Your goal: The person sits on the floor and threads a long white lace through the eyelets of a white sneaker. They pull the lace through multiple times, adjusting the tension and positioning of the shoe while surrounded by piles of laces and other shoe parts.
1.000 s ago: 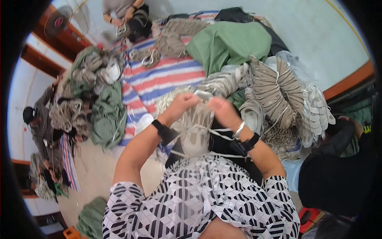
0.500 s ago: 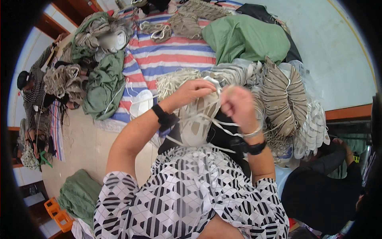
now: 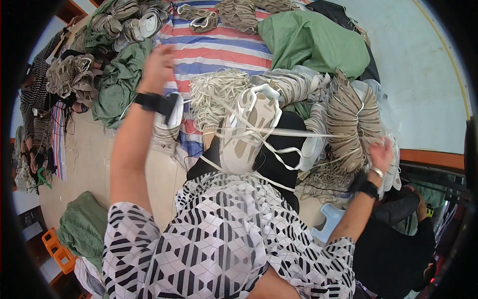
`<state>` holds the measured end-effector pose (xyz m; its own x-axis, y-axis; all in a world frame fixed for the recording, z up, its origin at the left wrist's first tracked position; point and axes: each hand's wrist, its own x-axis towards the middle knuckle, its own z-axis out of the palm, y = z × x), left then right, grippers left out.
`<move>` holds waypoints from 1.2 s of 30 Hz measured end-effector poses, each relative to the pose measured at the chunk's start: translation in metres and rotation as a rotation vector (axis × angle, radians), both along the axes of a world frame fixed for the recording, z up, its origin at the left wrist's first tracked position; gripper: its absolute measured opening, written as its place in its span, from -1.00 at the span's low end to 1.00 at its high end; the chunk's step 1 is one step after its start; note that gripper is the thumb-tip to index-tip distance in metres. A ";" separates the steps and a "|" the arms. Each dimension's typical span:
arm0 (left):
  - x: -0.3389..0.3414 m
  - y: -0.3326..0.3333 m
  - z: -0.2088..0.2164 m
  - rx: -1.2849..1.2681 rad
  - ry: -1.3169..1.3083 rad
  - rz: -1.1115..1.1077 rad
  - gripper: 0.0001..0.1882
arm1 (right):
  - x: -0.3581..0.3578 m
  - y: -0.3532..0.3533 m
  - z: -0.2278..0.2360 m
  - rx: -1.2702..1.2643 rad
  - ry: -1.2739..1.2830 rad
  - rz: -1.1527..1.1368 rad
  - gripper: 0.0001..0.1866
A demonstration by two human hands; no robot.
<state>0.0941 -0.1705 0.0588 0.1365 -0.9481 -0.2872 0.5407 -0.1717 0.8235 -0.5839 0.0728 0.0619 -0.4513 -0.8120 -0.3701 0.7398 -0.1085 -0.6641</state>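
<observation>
A beige and white shoe upper [image 3: 242, 142] lies across my dark-trousered lap, toe toward me. White laces cross over it. One pale shoelace [image 3: 308, 133] runs taut from the shoe toward my right hand [image 3: 381, 155], which is out to the right with its fingers closed on it. My left hand [image 3: 159, 67] is raised at the upper left, smeared by motion; whether it holds a lace end cannot be made out. A looser white lace [image 3: 284, 157] loops beside the shoe. Just beyond the shoe is a heap of pale laces [image 3: 214, 94].
Bundled shoe uppers [image 3: 351, 124] stand at the right, beside a green sack [image 3: 313, 42]. A striped sheet [image 3: 219, 50] covers the floor ahead. Another person in black [image 3: 398, 249] is at the lower right; one in stripes [image 3: 37, 92] sits far left. An orange crate [image 3: 59, 251] is lower left.
My hands have moved far apart from above the shoe, the left up and leftward, the right out to the right. The shoelace now stretches out toward the right hand.
</observation>
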 end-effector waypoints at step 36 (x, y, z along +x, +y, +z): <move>-0.115 0.185 -0.063 -0.182 -0.925 -0.602 -0.62 | 0.201 -0.022 -0.082 0.424 0.741 0.367 -0.84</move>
<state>-0.0205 0.0144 -0.0038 -0.2699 -0.9490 -0.1630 -0.4240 -0.0348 0.9050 -0.3824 0.0503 -0.0204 -0.4329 -0.8134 -0.3886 0.0503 0.4087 -0.9113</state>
